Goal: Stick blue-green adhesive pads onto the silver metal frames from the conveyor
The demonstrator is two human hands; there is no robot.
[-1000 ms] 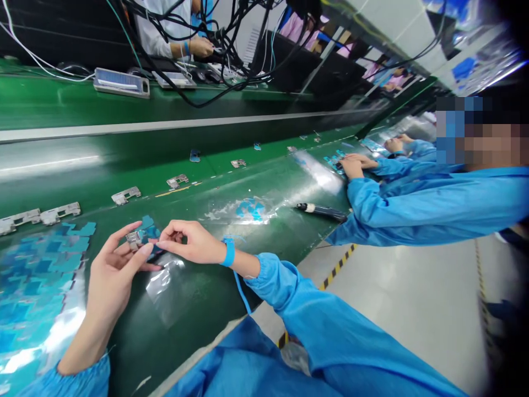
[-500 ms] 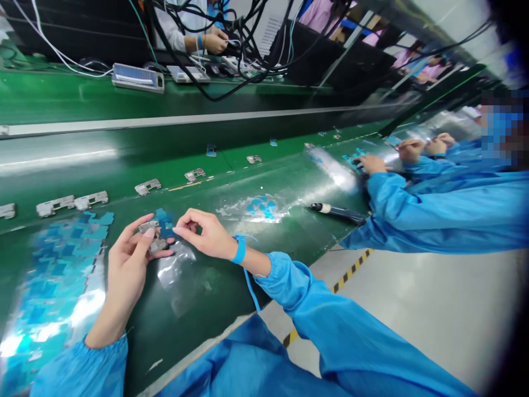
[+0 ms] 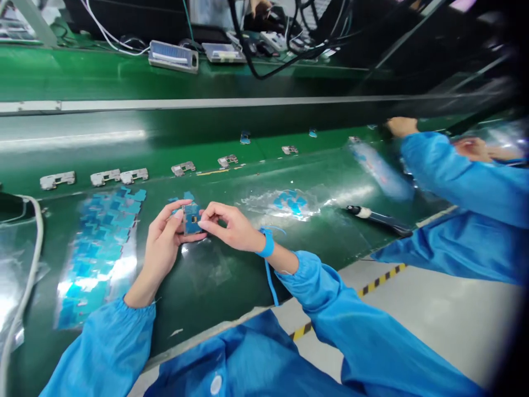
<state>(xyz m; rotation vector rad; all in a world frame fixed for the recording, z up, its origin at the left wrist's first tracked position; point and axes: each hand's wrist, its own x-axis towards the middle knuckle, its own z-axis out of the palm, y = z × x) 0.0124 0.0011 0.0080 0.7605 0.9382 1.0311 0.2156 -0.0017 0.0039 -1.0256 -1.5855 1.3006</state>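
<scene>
The left hand (image 3: pixel 163 248) is half closed, its fingers curled, and has hold of a small blue board (image 3: pixel 190 219) between thumb and fingertips. The right hand (image 3: pixel 231 226) is also half closed, with its thumb and forefinger pinching the board's right edge. The board sits between the two hands, held just above the green desk (image 3: pixel 223 300). A clear plastic film (image 3: pixel 204 267) lies on the desk just below the hands. A blue wrist strap (image 3: pixel 266 243) circles the right wrist, and its thin cord hangs down toward the desk.

To the left of the left hand lies a long sheet of blue pieces (image 3: pixel 99 256). Beyond the hands runs a line of metal brackets (image 3: pixel 183 168) along the desk. To the right of the right hand, a patch of blue pieces on shiny film (image 3: pixel 291 203) lies on the desk, and farther right is a dark pen-shaped tool (image 3: pixel 378 220). Past that, a co-worker's blue sleeve (image 3: pixel 454 176) reaches across, ending in a hand (image 3: pixel 400 127) at the desk's far side.
</scene>
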